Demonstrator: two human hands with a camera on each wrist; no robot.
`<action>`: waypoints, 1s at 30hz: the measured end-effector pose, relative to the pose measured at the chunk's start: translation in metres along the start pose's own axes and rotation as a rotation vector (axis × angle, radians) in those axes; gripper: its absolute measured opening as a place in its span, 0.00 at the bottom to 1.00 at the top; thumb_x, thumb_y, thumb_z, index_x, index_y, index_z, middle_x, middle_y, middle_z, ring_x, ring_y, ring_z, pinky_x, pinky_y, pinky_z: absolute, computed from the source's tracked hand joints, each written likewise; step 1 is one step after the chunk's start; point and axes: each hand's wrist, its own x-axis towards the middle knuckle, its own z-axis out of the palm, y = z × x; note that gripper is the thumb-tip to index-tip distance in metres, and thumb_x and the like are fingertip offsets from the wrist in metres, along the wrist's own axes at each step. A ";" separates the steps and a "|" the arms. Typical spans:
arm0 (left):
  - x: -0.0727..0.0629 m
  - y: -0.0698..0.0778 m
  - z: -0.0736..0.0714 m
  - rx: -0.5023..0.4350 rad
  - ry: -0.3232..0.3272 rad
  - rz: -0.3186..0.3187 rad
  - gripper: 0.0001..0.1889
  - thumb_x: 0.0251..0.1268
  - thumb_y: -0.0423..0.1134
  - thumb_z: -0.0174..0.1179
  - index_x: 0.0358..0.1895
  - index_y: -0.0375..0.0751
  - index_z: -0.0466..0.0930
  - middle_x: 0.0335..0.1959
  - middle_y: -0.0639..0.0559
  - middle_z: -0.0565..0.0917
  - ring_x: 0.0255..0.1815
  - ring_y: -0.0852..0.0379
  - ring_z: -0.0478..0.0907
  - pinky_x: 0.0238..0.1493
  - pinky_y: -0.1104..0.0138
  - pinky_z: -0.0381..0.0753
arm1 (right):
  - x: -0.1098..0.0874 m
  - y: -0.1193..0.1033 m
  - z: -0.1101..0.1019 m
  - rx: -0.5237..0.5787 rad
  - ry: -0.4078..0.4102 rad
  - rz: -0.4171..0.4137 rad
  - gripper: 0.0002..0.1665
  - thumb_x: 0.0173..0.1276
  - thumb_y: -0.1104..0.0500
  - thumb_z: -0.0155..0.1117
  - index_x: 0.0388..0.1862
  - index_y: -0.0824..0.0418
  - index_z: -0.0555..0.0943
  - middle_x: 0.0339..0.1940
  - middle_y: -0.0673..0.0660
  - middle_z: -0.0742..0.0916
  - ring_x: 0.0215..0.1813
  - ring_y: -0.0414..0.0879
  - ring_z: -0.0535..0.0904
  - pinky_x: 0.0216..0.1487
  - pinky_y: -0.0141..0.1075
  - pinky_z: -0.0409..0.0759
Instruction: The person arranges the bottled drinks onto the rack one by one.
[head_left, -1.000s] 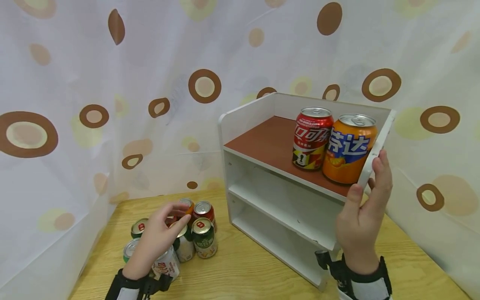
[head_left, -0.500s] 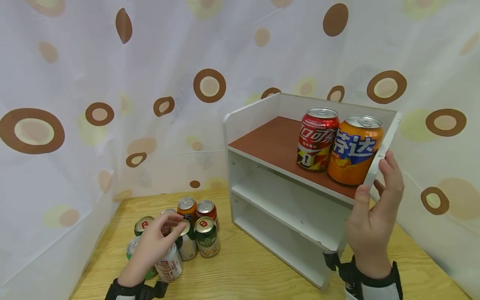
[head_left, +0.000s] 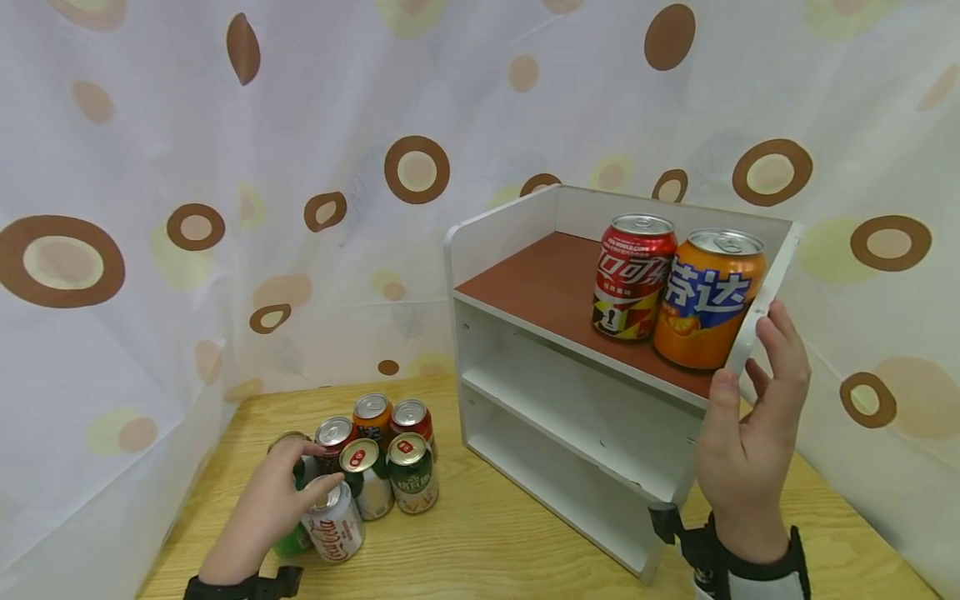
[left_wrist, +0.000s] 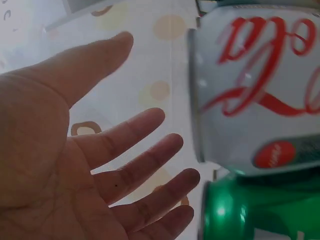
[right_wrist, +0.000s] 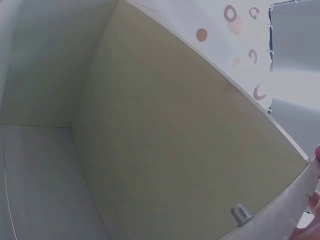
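My left hand [head_left: 266, 508] hovers over the near left cans with thumb and fingers spread, holding nothing. Closest to it are a white Coca-Cola can [head_left: 335, 525] and a green can [left_wrist: 260, 212], whose tops face the palm in the left wrist view. Around them stand green-and-white cans [head_left: 367, 479], red cans [head_left: 412, 421] and an orange can [head_left: 372, 417]. My right hand [head_left: 753, 442] holds the right side panel of a small white shelf [head_left: 555, 408], thumb at the front edge and fingers on the outer side. A red cola can [head_left: 633, 279] and an orange Fanta can [head_left: 708, 300] stand on its brown top.
Two lower shelf levels [head_left: 570, 429] face the front. Wooden tabletop [head_left: 465, 550] runs beneath the cans and shelf. A patterned curtain [head_left: 337, 108] hangs behind and at the sides. A small peg [right_wrist: 241, 215] juts from the inside of the shelf.
My left hand has moved left and nearer, from above the back cans to the white Coca-Cola can. The right hand stays at the shelf panel. The head view has shifted slightly.
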 end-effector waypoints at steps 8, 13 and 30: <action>-0.006 -0.016 -0.003 0.042 -0.041 -0.100 0.44 0.64 0.60 0.69 0.68 0.26 0.68 0.67 0.22 0.67 0.67 0.22 0.65 0.63 0.33 0.71 | 0.000 0.000 0.000 0.000 0.000 0.011 0.26 0.79 0.67 0.47 0.71 0.76 0.59 0.82 0.61 0.63 0.81 0.54 0.57 0.73 0.37 0.60; -0.009 -0.025 -0.004 0.043 -0.018 -0.174 0.49 0.66 0.63 0.66 0.71 0.22 0.62 0.70 0.20 0.62 0.70 0.20 0.60 0.70 0.31 0.63 | -0.001 0.000 0.001 -0.002 0.001 0.008 0.26 0.81 0.65 0.47 0.71 0.76 0.58 0.81 0.62 0.63 0.81 0.54 0.57 0.73 0.37 0.60; -0.028 -0.055 -0.001 -0.016 -0.063 -0.128 0.40 0.76 0.47 0.60 0.74 0.18 0.53 0.69 0.17 0.61 0.70 0.20 0.62 0.69 0.30 0.65 | -0.001 0.001 0.002 -0.004 0.017 -0.002 0.26 0.82 0.62 0.48 0.70 0.77 0.59 0.81 0.62 0.64 0.81 0.53 0.58 0.72 0.36 0.61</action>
